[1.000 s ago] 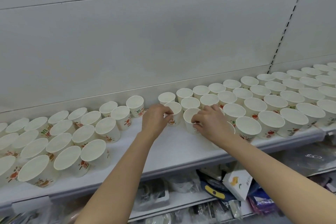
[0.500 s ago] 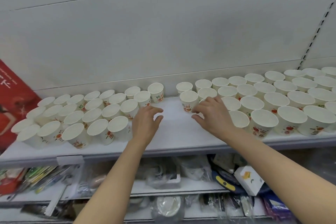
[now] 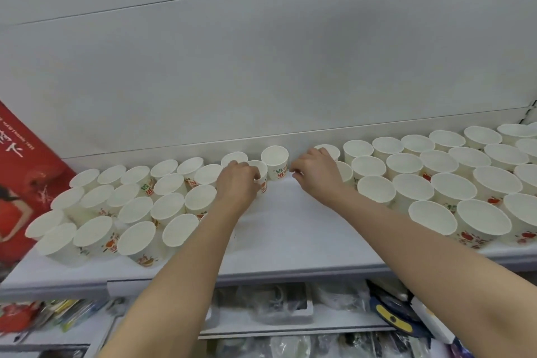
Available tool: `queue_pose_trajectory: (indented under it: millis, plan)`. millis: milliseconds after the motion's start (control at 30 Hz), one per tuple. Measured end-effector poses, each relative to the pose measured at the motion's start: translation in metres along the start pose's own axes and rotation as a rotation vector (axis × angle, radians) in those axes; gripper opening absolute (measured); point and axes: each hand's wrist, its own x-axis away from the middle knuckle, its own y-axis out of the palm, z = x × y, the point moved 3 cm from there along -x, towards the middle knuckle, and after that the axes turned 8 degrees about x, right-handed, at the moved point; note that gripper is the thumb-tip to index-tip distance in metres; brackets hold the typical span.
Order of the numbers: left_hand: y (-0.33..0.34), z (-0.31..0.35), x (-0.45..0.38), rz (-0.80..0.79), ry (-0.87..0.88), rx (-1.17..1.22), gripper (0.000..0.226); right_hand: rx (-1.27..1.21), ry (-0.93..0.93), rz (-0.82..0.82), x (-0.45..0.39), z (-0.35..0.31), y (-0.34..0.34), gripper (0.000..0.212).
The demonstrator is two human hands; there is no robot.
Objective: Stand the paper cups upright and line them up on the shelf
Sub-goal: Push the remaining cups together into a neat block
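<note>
Cups stand upright on the shelf [image 3: 290, 229]: your left hand [image 3: 236, 183] curls round one cup [image 3: 259, 171]; your right hand [image 3: 316, 173], fingers bent, touches another cup [image 3: 344, 173]'s side, grip unclear.

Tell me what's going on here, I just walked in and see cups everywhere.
A person is lining up paper cups on a white shelf. The left hand grips a cup at the right end of the left group of cups. The right hand reaches into the left end of the right group of cups, fingers curled; what they hold is hard to tell. One cup with red print stands upright between the hands. All visible cups stand upright, with a bare gap between groups.
</note>
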Motion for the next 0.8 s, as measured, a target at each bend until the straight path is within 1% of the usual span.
queue_pose_trajectory:
  millis: [67, 167, 233, 367, 433, 533, 667, 800]
  plan:
    - [0.0, -0.007, -0.005, 0.009, 0.002, 0.011, 0.014, 0.011, 0.019, 0.024, -0.011, -0.003, 0.009, 0.014]
    - [-0.002, -0.017, -0.009, 0.049, 0.029, 0.085, 0.01, 0.002, 0.006, 0.069, -0.025, -0.006, 0.023, 0.031]
    - [-0.005, -0.02, -0.011, 0.068, 0.035, 0.131, 0.009, 0.032, -0.014, 0.053, -0.033, -0.01, 0.03, 0.035]
    - [-0.005, -0.021, -0.018, 0.062, 0.022, 0.177, 0.01, 0.085, 0.012, 0.0, -0.042, -0.009, 0.036, 0.022]
    - [-0.004, -0.021, -0.022, 0.052, 0.026, 0.186, 0.01, 0.087, 0.03, 0.01, -0.038, -0.006, 0.034, 0.019]
    - [-0.004, -0.02, -0.029, 0.069, 0.029, 0.21, 0.008, 0.063, 0.046, 0.07, -0.026, -0.002, 0.025, 0.015]
    - [-0.007, -0.014, -0.031, 0.09, 0.066, 0.294, 0.005, -0.035, 0.047, 0.167, -0.004, -0.001, 0.005, 0.011]
    - [-0.01, -0.004, -0.02, 0.027, 0.162, 0.439, 0.006, -0.126, 0.073, 0.24, 0.022, 0.005, -0.022, 0.004]
